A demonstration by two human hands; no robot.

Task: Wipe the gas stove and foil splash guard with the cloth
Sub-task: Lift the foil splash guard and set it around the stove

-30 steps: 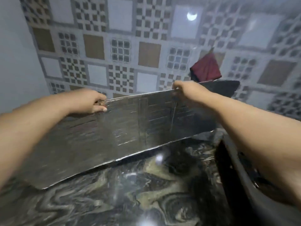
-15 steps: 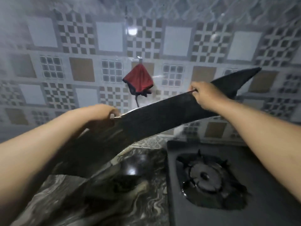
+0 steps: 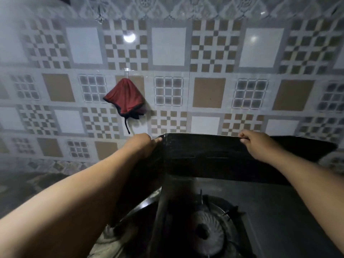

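Glossy patterned tile wall [image 3: 204, 53], lamp glare [image 3: 129, 37], red cloth on hook [image 3: 125, 98], marbled countertop [image 3: 16, 185]

Both bare hands are gripping the top edge of a dark, folded foil splash guard [image 3: 204, 155], the left hand [image 3: 141, 144] at its corner fold, the right hand [image 3: 258, 144] further along. It is standing over a black gas stove [image 3: 279, 211]. A red cloth [image 3: 125, 97] is hanging on the patterned tiled wall [image 3: 208, 94].
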